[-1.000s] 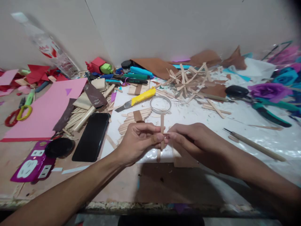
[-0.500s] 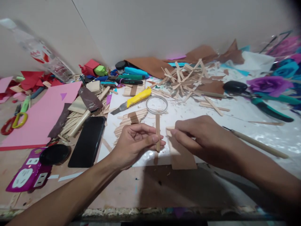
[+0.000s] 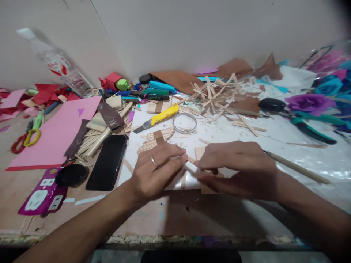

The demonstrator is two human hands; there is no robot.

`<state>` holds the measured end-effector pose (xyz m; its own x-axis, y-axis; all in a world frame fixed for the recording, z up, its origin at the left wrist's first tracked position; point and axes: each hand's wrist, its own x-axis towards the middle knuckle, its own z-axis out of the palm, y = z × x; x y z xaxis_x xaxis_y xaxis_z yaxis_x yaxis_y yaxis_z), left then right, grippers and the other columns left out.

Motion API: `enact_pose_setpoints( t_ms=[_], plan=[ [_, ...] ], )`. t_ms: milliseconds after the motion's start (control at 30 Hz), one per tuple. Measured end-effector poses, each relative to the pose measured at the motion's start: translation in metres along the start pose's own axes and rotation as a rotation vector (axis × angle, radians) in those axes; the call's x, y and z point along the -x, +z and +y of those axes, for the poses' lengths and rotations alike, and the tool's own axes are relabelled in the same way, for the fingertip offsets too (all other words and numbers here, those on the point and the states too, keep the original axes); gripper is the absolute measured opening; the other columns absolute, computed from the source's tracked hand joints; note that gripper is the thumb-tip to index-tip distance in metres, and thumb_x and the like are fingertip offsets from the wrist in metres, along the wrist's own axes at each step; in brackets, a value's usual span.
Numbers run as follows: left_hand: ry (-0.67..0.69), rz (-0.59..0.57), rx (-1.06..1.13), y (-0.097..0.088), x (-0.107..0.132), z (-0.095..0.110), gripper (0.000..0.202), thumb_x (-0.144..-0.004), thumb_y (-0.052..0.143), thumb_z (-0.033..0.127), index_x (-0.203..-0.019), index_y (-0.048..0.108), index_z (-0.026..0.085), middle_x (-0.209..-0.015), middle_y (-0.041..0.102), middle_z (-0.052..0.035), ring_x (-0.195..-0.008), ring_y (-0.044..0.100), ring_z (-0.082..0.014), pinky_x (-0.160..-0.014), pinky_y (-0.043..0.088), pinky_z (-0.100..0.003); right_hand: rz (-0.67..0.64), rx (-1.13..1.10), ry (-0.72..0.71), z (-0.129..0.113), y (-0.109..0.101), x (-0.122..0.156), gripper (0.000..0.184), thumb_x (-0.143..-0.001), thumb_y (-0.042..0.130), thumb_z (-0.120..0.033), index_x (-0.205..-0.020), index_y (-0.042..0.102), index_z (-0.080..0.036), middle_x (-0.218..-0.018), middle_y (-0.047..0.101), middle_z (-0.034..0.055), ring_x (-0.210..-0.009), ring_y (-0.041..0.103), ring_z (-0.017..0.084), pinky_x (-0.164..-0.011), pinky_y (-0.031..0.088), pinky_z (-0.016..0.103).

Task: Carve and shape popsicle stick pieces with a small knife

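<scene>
My left hand [image 3: 160, 170], with a ring on one finger, pinches one end of a small wooden craft stick [image 3: 191, 167]. My right hand [image 3: 234, 168] is closed at its other end, thumb below and fingers above. The stick's face looks whitish, perhaps from glare. A thin brown strip [image 3: 190, 159] shows just behind it between the fingertips; whether it is a separate stick I cannot tell. Under my right hand lies a flat tan wooden board [image 3: 199, 151], mostly covered. Beside my left hand is a stack of craft sticks [image 3: 156, 140].
Beyond my hands lie a yellow utility knife [image 3: 164, 114], a clear ring [image 3: 184, 123] and a pile of sticks [image 3: 212, 93]. A phone [image 3: 106, 162] and a purple power strip [image 3: 41, 193] are left. A wooden-handled tool [image 3: 298, 168] and pliers [image 3: 312, 129] lie right.
My left hand has turned the upright stick to a slant and now shows its back. My right hand has moved off the board's edge and left, to meet it. The view has shifted slightly.
</scene>
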<state>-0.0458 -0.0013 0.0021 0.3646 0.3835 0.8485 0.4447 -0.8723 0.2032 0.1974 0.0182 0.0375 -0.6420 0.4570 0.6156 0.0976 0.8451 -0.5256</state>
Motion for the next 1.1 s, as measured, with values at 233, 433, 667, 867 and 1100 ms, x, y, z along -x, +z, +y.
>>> enact_pose_setpoints(
  t_ms=[233, 433, 667, 867, 1100],
  plan=[
    [0.010, 0.021, -0.029, -0.003, -0.001, -0.003, 0.019, -0.090, 0.079, 0.016, -0.108, 0.073, 0.018, -0.106, 0.079, -0.0108, -0.094, 0.076, -0.0222, -0.079, 0.065, -0.038, -0.019, 0.027, -0.028, 0.002, -0.008, -0.005, 0.005, -0.096, 0.070, -0.010, -0.096, 0.069, -0.015, -0.090, 0.074, 0.0073, -0.079, 0.070, 0.012, -0.068, 0.052, 0.020],
    [-0.016, -0.063, -0.003, -0.004, -0.001, -0.006, 0.024, -0.089, 0.077, 0.010, -0.112, 0.072, 0.015, -0.106, 0.076, -0.0129, -0.092, 0.073, -0.0218, -0.079, 0.061, -0.038, -0.040, 0.034, -0.029, 0.011, -0.012, -0.003, 0.008, -0.094, 0.069, -0.008, -0.097, 0.068, -0.016, -0.084, 0.073, 0.0048, -0.075, 0.069, 0.013, -0.065, 0.050, 0.023],
    [0.013, -0.347, 0.000, 0.011, 0.004, 0.003, 0.029, -0.091, 0.070, 0.004, -0.120, 0.067, 0.010, -0.096, 0.072, -0.0098, -0.082, 0.064, -0.0179, -0.067, 0.052, -0.031, -0.150, 0.240, 0.165, 0.031, -0.044, -0.009, 0.017, -0.098, 0.060, -0.021, -0.083, 0.067, -0.020, -0.075, 0.070, 0.0010, -0.068, 0.063, 0.014, -0.065, 0.047, 0.028],
    [0.023, -0.432, -0.006, 0.022, 0.006, 0.007, 0.015, -0.096, 0.065, 0.006, -0.109, 0.070, 0.012, -0.097, 0.071, -0.0080, -0.083, 0.063, -0.0179, -0.064, 0.048, -0.030, 0.229, 0.627, 0.463, 0.076, -0.077, 0.000, 0.015, -0.095, 0.058, -0.024, -0.095, 0.073, -0.021, -0.092, 0.074, 0.0100, -0.081, 0.068, 0.025, -0.073, 0.054, 0.041],
    [-0.004, -0.444, 0.010, 0.020, 0.003, 0.009, 0.011, -0.097, 0.062, 0.008, -0.099, 0.071, 0.014, -0.096, 0.072, -0.0069, -0.081, 0.063, -0.0171, -0.066, 0.050, -0.029, -0.164, 0.923, 0.496, 0.096, -0.067, -0.018, 0.035, -0.099, 0.055, -0.030, -0.129, 0.069, -0.021, -0.132, 0.062, 0.0189, -0.120, 0.055, 0.040, -0.095, 0.049, 0.056]
  ],
)
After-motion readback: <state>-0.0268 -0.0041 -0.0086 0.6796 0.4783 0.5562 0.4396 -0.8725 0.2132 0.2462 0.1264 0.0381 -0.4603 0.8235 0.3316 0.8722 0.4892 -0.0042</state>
